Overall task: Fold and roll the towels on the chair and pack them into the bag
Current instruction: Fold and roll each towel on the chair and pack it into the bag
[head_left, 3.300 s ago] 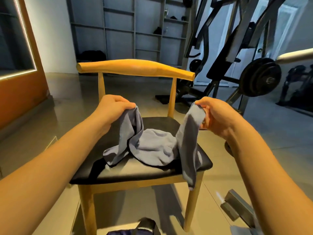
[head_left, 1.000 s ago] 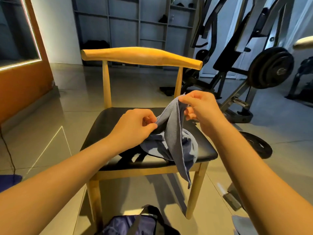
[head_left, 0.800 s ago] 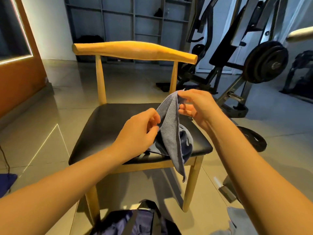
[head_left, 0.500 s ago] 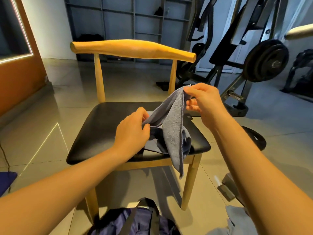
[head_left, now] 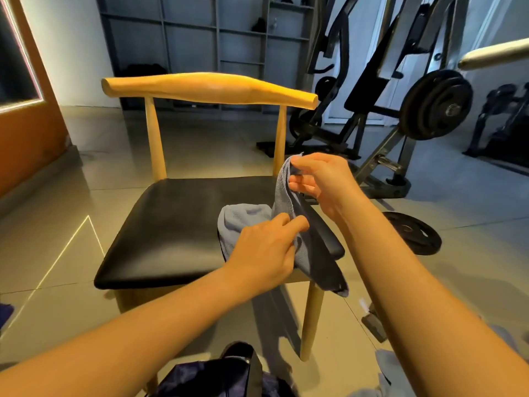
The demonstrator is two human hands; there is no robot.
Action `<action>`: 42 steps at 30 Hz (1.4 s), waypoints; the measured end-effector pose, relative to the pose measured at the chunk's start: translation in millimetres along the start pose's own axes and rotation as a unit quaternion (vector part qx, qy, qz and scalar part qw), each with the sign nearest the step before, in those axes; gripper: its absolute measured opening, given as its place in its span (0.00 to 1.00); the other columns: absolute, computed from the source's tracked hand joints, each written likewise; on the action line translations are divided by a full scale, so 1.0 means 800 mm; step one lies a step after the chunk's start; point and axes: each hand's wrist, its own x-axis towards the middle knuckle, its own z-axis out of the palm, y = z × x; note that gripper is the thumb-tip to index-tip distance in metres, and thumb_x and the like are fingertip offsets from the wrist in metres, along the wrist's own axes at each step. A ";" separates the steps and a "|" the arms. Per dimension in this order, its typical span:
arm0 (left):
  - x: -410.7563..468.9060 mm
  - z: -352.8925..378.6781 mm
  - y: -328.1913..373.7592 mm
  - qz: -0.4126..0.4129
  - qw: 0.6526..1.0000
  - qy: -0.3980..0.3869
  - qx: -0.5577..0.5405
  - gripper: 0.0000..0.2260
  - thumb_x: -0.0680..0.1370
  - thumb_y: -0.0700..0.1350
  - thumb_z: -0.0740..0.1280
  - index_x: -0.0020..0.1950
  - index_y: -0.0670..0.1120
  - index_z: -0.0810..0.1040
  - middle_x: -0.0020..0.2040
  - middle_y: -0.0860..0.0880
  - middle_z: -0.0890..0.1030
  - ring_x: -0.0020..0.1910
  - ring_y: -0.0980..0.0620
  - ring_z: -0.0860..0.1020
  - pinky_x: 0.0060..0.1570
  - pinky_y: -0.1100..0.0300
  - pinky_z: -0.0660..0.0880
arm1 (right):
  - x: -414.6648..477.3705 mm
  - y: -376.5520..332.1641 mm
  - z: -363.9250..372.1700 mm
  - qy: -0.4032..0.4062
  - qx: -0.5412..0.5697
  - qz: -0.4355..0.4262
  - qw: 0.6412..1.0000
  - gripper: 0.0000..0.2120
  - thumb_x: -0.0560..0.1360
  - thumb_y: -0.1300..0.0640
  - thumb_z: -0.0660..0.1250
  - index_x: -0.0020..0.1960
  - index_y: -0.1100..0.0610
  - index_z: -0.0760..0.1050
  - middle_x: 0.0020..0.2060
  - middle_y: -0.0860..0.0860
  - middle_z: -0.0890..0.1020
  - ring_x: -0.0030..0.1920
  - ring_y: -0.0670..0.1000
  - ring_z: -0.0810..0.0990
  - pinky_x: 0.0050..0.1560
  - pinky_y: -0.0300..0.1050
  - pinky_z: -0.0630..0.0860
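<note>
Head view: a light wooden chair with a curved top rail and a black padded seat (head_left: 177, 224) stands in the middle. A grey-blue terry towel (head_left: 243, 222) lies bunched on the seat's front right corner. One strip of it rises from the heap, and another part hangs over the seat's right front edge, down beside the front leg.

The right hand (head_left: 320, 181) is raised above the seat's right edge. Its thumb and forefinger pinch the towel's top corner, and the other fingers are loosely bent below. The left hand (head_left: 263, 253) is over the seat's front right corner, lower than the right hand. Its fingers are curled into the cloth, with thumb and forefinger nipping the rising strip partway down.

A dark navy fabric bag with a black strap (head_left: 217, 376) sits on the floor in front of the chair, cut off by the bottom edge. Its opening and contents cannot be made out. A pale grey-blue cloth (head_left: 386, 365) lies on the floor to the front right of the chair.

A black weight plate (head_left: 412, 233) lies flat on the floor to the chair's right. Behind it stands a black plate-loaded gym machine (head_left: 435, 104). A grey open shelving unit (head_left: 200, 38) lines the wall behind the chair.
</note>
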 end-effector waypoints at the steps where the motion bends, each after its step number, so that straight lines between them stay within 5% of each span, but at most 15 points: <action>1: 0.002 0.005 0.002 -0.029 1.000 0.009 -0.009 0.07 0.79 0.50 0.59 0.53 0.51 0.76 0.43 0.52 0.75 0.37 0.50 0.74 0.29 0.57 0.61 | 0.000 -0.002 -0.001 -0.010 0.019 0.009 1.000 0.11 0.79 0.62 0.70 0.58 0.69 0.80 0.46 0.61 0.85 0.38 0.53 0.85 0.39 0.41 0.82; 6: 0.016 0.008 0.001 -0.214 0.970 0.083 -0.076 0.23 0.72 0.71 0.67 0.35 0.52 0.77 0.35 0.56 0.77 0.35 0.57 0.76 0.36 0.57 0.74 | 0.000 -0.009 0.002 -0.055 0.152 0.069 0.984 0.08 0.79 0.64 0.69 0.55 0.68 0.80 0.38 0.57 0.85 0.41 0.54 0.86 0.42 0.45 0.85; 10: 0.022 -0.007 -0.009 -0.264 0.954 0.122 -0.076 0.23 0.71 0.69 0.71 0.32 0.50 0.75 0.29 0.54 0.77 0.31 0.58 0.75 0.31 0.61 0.70 | -0.001 -0.012 0.014 -0.085 0.180 0.077 0.977 0.06 0.79 0.64 0.68 0.54 0.66 0.80 0.37 0.57 0.86 0.41 0.55 0.87 0.44 0.47 0.85; 15: 0.014 -0.014 -0.036 -0.250 0.952 0.124 -0.126 0.14 0.74 0.51 0.73 0.32 0.49 0.72 0.29 0.52 0.73 0.30 0.54 0.71 0.32 0.58 0.63 | 0.008 -0.017 0.016 -0.049 0.168 0.047 0.983 0.04 0.79 0.64 0.69 0.53 0.64 0.80 0.38 0.58 0.86 0.39 0.53 0.87 0.40 0.43 0.84; 26: -0.015 -0.082 -0.101 -0.231 0.965 -0.040 -0.120 0.07 0.72 0.50 0.76 0.34 0.51 0.85 0.32 0.50 0.83 0.33 0.50 0.80 0.38 0.51 0.79 | 0.021 -0.023 0.001 0.029 0.125 -0.048 0.991 0.02 0.78 0.63 0.70 0.47 0.60 0.80 0.36 0.53 0.84 0.37 0.49 0.84 0.46 0.44 0.82; 35: -0.016 -0.126 -0.121 -0.213 0.961 -0.002 -0.177 0.09 0.73 0.35 0.73 0.35 0.44 0.79 0.28 0.56 0.78 0.29 0.60 0.73 0.33 0.69 0.69 | 0.019 -0.028 -0.004 0.048 0.087 -0.108 0.989 0.04 0.80 0.60 0.68 0.47 0.58 0.79 0.39 0.54 0.83 0.33 0.46 0.80 0.36 0.38 0.78; 42: -0.007 -0.147 -0.128 -0.156 0.979 0.024 -0.126 0.07 0.75 0.40 0.74 0.37 0.47 0.81 0.32 0.55 0.80 0.31 0.57 0.75 0.34 0.68 0.70 | 0.024 -0.027 -0.026 0.090 0.084 -0.120 0.985 0.03 0.80 0.59 0.68 0.48 0.57 0.77 0.36 0.51 0.77 0.30 0.45 0.73 0.32 0.38 0.70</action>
